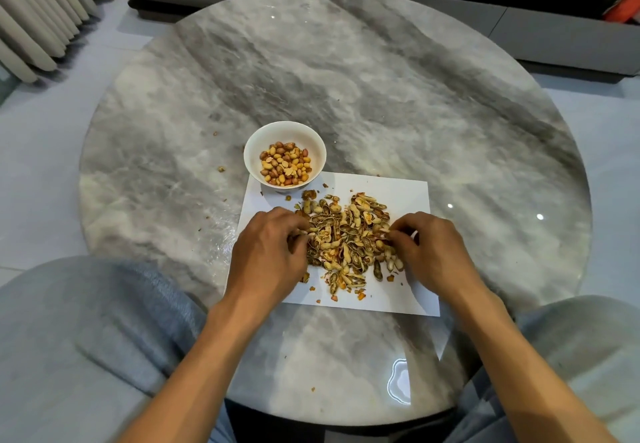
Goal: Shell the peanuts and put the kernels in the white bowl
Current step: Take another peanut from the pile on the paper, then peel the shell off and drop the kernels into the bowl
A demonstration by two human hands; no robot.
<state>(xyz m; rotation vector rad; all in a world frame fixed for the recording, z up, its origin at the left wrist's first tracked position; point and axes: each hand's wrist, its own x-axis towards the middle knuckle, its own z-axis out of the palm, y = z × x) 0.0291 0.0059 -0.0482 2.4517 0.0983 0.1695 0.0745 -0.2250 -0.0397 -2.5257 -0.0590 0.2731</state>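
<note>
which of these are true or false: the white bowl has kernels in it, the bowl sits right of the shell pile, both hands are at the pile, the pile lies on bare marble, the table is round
1. The white bowl holds kernels. True.
2. The bowl sits to the right of the shell pile. False: it stands beyond the pile's left end, overlapping the far left corner of the sheet.
3. Both hands are at the pile. True: the left hand is at its left edge, the right hand at its right edge.
4. The pile lies on bare marble. False: it lies on a white paper sheet.
5. The table is round. True.
</note>
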